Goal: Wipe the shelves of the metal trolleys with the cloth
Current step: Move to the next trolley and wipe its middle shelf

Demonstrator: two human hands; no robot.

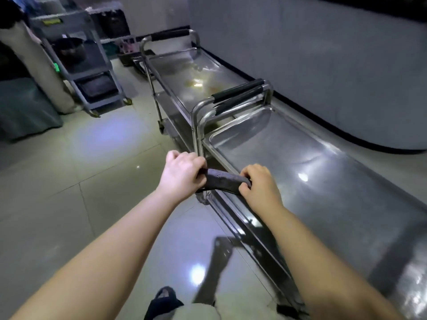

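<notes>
A dark grey cloth [223,182] is stretched between both hands just off the left edge of the near metal trolley [323,172]. My left hand [182,175] grips its left end and my right hand [258,184] grips its right end. The near trolley's top shelf is bare and shiny. Behind it a second metal trolley [184,65] stands end to end, its top shelf marked with yellowish stains [196,83]. Black-padded handles [238,91] of the two trolleys meet in the middle.
A grey plastic cart [76,58] with a dark pot stands at the back left, beside a beige column and a grey cover. A white wall with a dark base runs along the right. The tiled floor [80,181] lies to the left; my sandalled foot [161,301] is below.
</notes>
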